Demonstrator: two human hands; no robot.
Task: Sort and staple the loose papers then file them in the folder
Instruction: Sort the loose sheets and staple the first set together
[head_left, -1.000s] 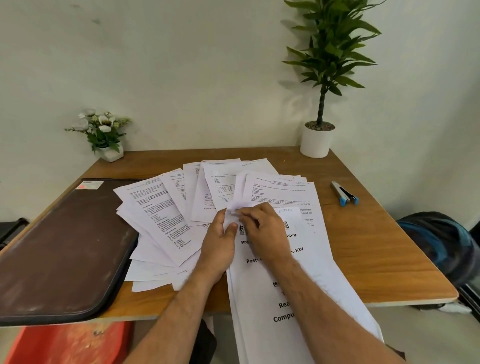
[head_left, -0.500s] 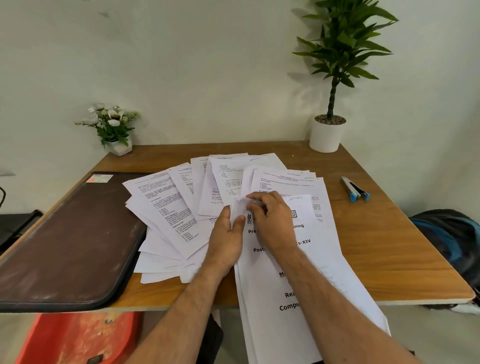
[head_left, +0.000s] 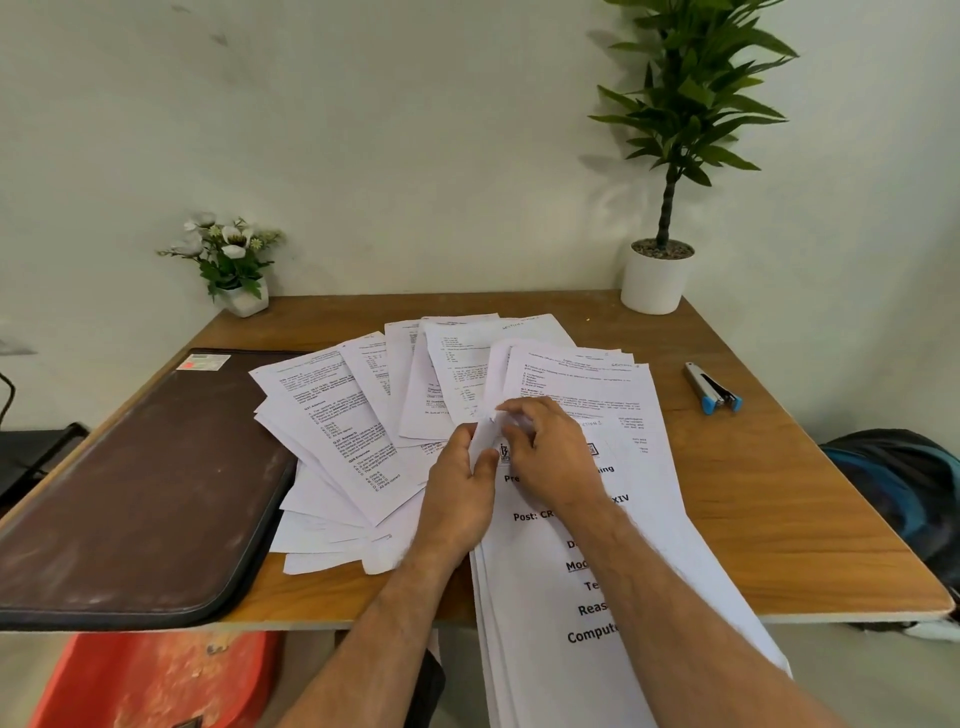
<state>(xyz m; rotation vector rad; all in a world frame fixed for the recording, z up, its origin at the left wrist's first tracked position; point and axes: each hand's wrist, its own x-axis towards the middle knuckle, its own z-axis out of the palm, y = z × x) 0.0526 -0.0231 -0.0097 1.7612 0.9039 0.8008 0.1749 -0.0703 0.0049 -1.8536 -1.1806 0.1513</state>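
Several loose printed papers (head_left: 358, 415) lie fanned across the middle of the wooden table (head_left: 779, 509). A thicker stack with a bold-print cover sheet (head_left: 613, 597) hangs over the front edge. My left hand (head_left: 460, 493) and my right hand (head_left: 550, 447) meet at that stack's top left corner and pinch the curled-up corner between fingers and thumbs. A brown zip folder (head_left: 135, 499) lies shut at the left. A grey and blue stapler (head_left: 710, 387) rests at the right, apart from both hands.
A small white pot of flowers (head_left: 234, 260) stands at the back left and a tall potted plant (head_left: 657, 275) at the back right. A red stool (head_left: 150, 680) is under the table's left side. A dark bag (head_left: 898, 483) sits on the floor at the right.
Both hands stay at the stack's top left corner, working the corner slightly. The view has shifted a little; the papers, folder and stapler have not moved.
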